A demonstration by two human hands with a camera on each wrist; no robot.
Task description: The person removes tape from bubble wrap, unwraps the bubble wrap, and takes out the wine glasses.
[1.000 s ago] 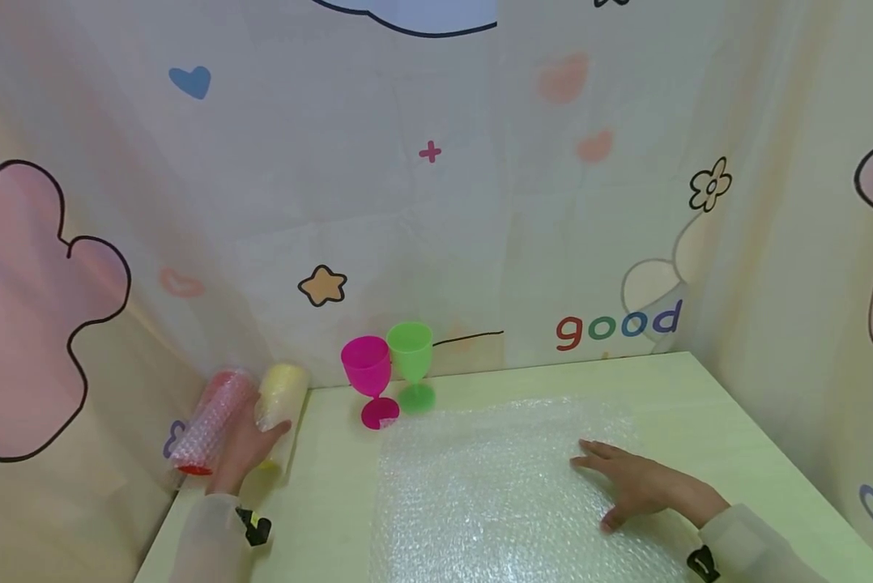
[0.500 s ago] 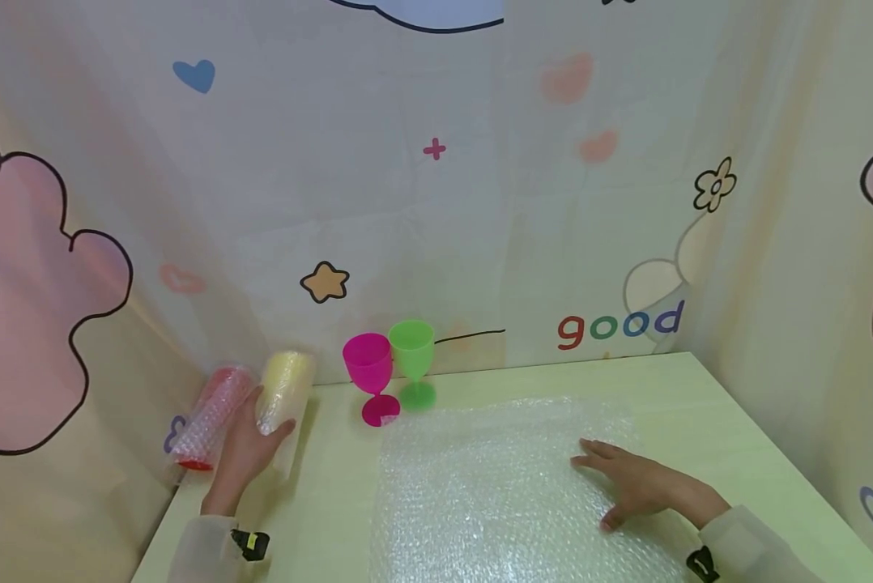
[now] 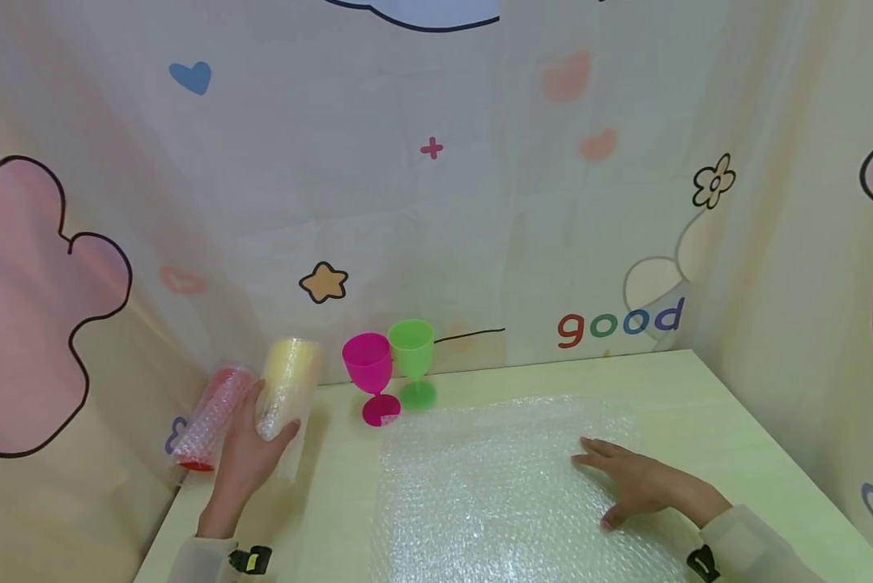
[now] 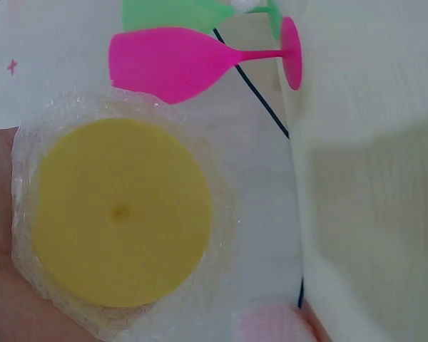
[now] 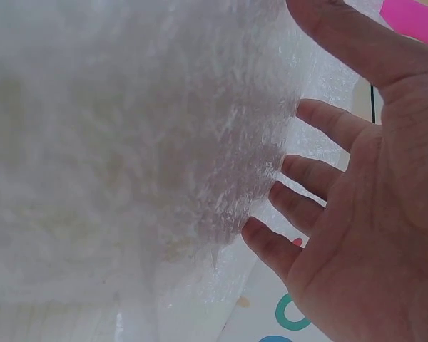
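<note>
My left hand (image 3: 249,453) grips a yellow cup (image 3: 291,374) rolled in clear bubble wrap, held tilted at the table's left side. Its round yellow end (image 4: 121,214) faces the left wrist camera, with wrap bunched around the rim. Left of that hand lies a red bubble-wrapped roll (image 3: 214,417). A flat bubble wrap sheet (image 3: 473,486) covers the middle of the table. My right hand (image 3: 636,482) rests on the sheet's right part with fingers spread; in the right wrist view its fingertips (image 5: 257,228) touch the wrap.
A pink goblet (image 3: 368,364) and a green goblet (image 3: 411,344) stand upright at the back edge, just behind the sheet's far left corner. A printed curtain (image 3: 436,210) rises behind the pale table (image 3: 743,453) and along both sides.
My left hand has lifted the wrapped yellow cup off the table and brought it slightly right, away from the red roll. The right hand has stayed in place.
</note>
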